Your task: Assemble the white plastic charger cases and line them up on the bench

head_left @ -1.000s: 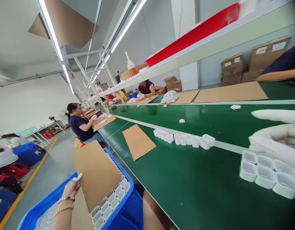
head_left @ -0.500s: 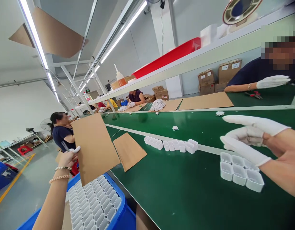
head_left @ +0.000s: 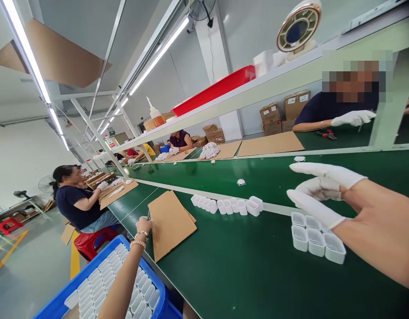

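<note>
My left hand [head_left: 144, 224] pinches the left edge of a cardboard sheet [head_left: 171, 223], which lies over another sheet at the table's left edge. My right hand [head_left: 324, 188], in white finger covers, is raised at the right with thumb and fingers apart and nothing between them. Just below it, a block of white cups [head_left: 316, 243] stands on the green table [head_left: 244, 274]. A row of small white cups [head_left: 233, 206] runs along the pale strip. Beneath my left forearm, a blue crate [head_left: 164, 288] holds many white cups.
A white shelf [head_left: 224, 106] with a red tray [head_left: 218, 91] spans the table. Behind it a person [head_left: 344, 108] works in white gloves. Another person [head_left: 78, 199] sits at the left. Small white parts [head_left: 241, 182] lie on the green belt.
My left hand has moved right with the cardboard sheet, from above the crate onto the other sheet on the table. My right hand stays open. The view has turned slightly right.
</note>
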Available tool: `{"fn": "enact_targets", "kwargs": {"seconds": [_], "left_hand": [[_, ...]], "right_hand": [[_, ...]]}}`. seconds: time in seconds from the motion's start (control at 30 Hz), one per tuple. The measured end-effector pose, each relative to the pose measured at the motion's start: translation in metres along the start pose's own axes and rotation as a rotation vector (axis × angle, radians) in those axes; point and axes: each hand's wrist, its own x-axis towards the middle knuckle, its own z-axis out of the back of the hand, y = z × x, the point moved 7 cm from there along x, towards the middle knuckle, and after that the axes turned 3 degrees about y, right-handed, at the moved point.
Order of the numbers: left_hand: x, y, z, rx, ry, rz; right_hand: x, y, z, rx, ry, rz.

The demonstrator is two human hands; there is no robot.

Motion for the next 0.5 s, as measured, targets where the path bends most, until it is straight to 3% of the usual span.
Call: {"fn": "enact_targets", "kwargs": {"seconds": [0.17, 0.37, 0.5], "left_hand": [[0.018, -0.021, -0.013, -0.073, 0.047, -0.104], [0.005, -0.056, -0.041, -0.201, 0.137, -0.279], [-0.011, -0.08, -0.025, -0.308, 0.061, -0.346]], "right_hand": [[0.006, -0.006, -0.015, 0.068, 0.156, -0.126], [0.007, -0.003, -0.014, 0.07, 0.176, -0.124], [0.008, -0.002, -0.002, 0.008, 0.143, -0.138]]}}
